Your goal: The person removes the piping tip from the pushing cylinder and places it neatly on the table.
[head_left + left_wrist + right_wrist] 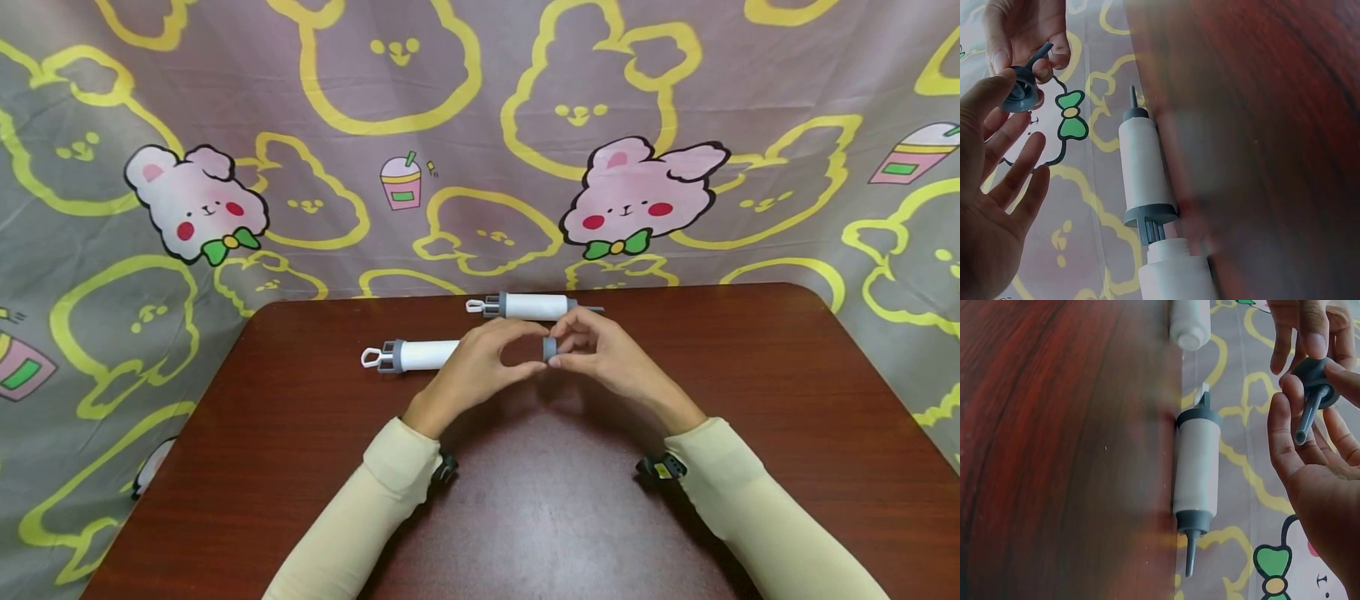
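A small grey nozzle cap (550, 348) with a thin spout (1309, 419) is held up between both hands, over the table. My right hand (618, 358) pinches it from the right with thumb and fingers. From the other side, my left hand (480, 358) has its thumb and index finger at the cap's rim, its other fingers spread loosely. The cap's hollow inside (1019, 94) faces the left hand. Behind the left hand lies a white syringe-like barrel (427, 356) with a grey and white handle; its bare threaded end (1169, 250) shows in the left wrist view.
A second white syringe-like barrel (536, 307), with its grey nozzle on, lies near the back edge of the dark wooden table (300, 467). A patterned curtain (480, 100) hangs right behind the table and along its sides.
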The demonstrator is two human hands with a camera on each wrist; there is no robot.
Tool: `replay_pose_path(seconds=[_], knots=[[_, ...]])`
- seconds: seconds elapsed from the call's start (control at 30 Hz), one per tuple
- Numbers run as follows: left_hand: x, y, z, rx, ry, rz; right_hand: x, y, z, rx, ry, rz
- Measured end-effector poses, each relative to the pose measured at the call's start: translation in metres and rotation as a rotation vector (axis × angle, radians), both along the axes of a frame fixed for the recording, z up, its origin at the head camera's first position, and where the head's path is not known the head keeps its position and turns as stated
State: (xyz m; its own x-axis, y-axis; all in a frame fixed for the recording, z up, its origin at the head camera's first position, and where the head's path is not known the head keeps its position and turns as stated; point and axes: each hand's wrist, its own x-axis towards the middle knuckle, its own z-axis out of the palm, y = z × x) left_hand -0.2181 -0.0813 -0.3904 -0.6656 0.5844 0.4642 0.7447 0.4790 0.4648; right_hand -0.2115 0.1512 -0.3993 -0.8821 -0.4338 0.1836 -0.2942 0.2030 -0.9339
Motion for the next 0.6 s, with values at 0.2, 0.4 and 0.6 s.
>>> replay_pose_path(seconds=[0.2, 0.4, 0.6], knots=[[-0.0019, 0.0008, -0.0013, 0.052, -0.042, -0.032, 0.0004, 0.0012, 0.0005, 0.014, -0.01, 0.0], [-0.0026, -0.0003, -0.0032, 0.117, -0.09, -0.043, 0.0003, 0.0025, 0.0003, 0.036, 0.0, -0.013], [-0.0016, -0.0006, -0.0031, 0.129, -0.113, -0.048, 0.0007, 0.006, -0.0014, 0.059, 0.012, -0.024]])
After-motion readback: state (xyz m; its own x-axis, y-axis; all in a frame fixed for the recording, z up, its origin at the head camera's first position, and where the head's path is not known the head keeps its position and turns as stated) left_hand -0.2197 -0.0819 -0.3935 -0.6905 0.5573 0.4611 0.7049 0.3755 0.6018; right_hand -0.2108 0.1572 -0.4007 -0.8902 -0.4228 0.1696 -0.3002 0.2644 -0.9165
